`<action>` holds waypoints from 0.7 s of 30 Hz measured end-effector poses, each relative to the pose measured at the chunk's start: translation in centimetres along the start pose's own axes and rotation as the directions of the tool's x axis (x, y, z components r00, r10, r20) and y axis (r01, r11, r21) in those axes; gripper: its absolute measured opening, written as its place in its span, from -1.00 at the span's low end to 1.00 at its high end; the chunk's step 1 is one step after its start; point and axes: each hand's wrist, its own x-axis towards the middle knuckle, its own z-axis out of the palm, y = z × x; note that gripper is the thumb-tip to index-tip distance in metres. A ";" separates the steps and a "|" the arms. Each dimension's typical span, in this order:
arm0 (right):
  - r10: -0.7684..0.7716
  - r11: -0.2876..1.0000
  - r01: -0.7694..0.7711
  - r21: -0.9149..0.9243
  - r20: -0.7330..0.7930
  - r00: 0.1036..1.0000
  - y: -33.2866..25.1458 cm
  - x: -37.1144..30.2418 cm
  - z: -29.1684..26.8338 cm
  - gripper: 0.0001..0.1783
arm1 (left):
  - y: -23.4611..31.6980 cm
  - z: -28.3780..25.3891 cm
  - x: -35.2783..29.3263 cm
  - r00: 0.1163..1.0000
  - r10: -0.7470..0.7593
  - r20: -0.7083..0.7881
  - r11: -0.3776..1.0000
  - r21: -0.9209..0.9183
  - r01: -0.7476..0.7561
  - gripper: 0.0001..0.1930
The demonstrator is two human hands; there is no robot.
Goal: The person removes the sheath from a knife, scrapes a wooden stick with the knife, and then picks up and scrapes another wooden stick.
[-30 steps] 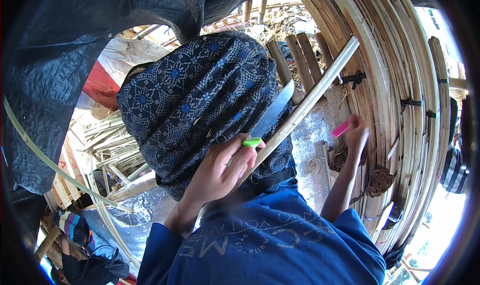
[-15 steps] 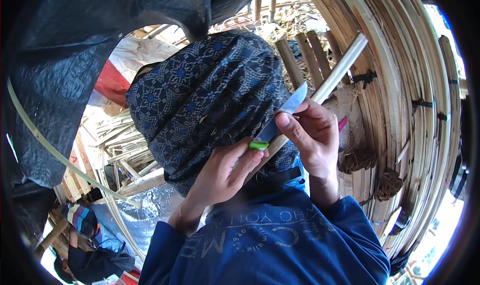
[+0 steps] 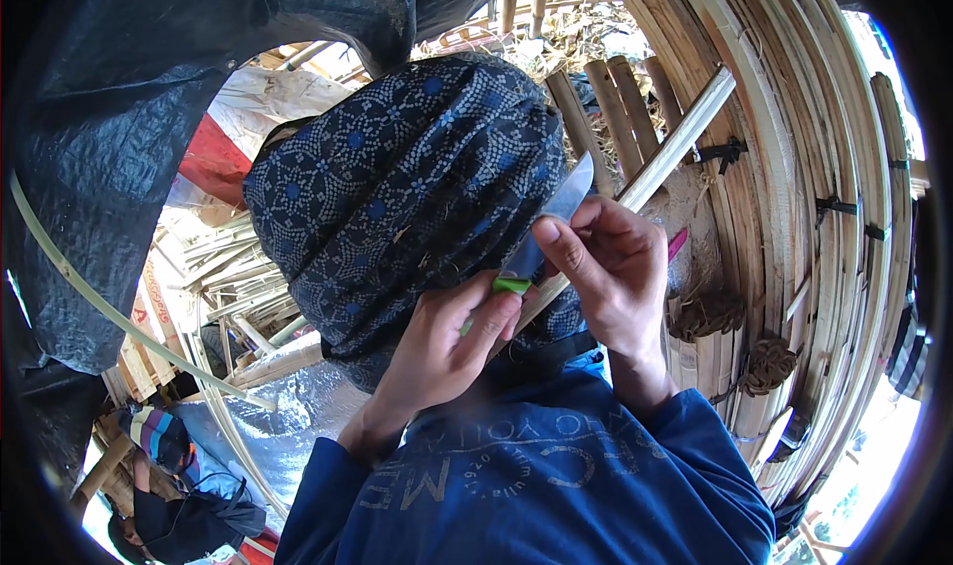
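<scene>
Wrapped round the green handle of a knife (image 3: pixel 570 190) is my left hand (image 3: pixel 459 332), closed and low over my lap. The thumb and forefinger of my right hand (image 3: pixel 620 272) pinch the blade partway along, and its tip points up and away. Underneath both hands a pale split bamboo stick (image 3: pixel 685 133) runs slantwise from my lap to the far right; whether either hand touches it is hidden. Dark blue patterned cloth (image 3: pixel 397 188) covers my legs beneath the knife.
Long bundled bamboo strips (image 3: pixel 814 217) curve along the right, tied with dark bands. Black plastic sheeting (image 3: pixel 109 188) hangs at the left beside a thin bent strip (image 3: pixel 119 317). Another person (image 3: pixel 184 486) sits at the lower left. Cut strips (image 3: pixel 233 262) lie in a heap at left.
The knife blade and my right hand have shifted slightly left. The bamboo stick shows a little more of its pale split face. My left hand keeps the handle, nearly still.
</scene>
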 end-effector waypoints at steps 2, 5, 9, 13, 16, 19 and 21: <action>-0.020 0.999 0.022 0.038 -0.039 0.999 -0.5 0.2 0.0 -0.84 | 0.8 -0.1 0.2 0.996 -0.088 0.020 0.996 -0.002 0.088 -0.74; -0.006 1.000 0.006 0.021 -0.006 1.000 -0.5 0.3 -0.3 -0.85 | 0.7 -0.2 0.2 0.998 -0.054 0.027 0.999 0.002 0.054 -0.73; 0.001 1.000 0.000 0.029 -0.029 1.000 -1.0 0.4 -0.2 -0.87 | 0.2 -0.5 0.0 0.999 0.008 0.035 0.999 0.052 -0.010 -0.81; -0.296 0.948 0.315 0.049 -0.229 0.927 -0.6 1.4 -1.3 -0.85 | -0.4 -0.5 -0.3 0.994 0.016 0.106 0.982 0.184 -0.035 -0.78; -0.327 0.895 0.425 0.138 -0.446 0.833 -3.0 3.0 -5.3 -0.86 | -2.0 -0.9 -1.7 0.997 0.006 0.079 0.954 0.299 -0.029 -0.78; -0.314 0.944 0.331 -0.008 -0.341 0.886 -3.7 2.0 -4.1 -0.82 | -2.9 -1.5 -2.1 0.999 0.010 -0.044 0.975 0.224 0.000 -0.80; -0.234 0.960 0.262 0.097 -0.232 0.944 -2.9 1.4 -2.9 -0.80 | -2.3 -2.1 -2.0 0.974 0.225 -0.024 0.912 0.356 -0.203 -0.76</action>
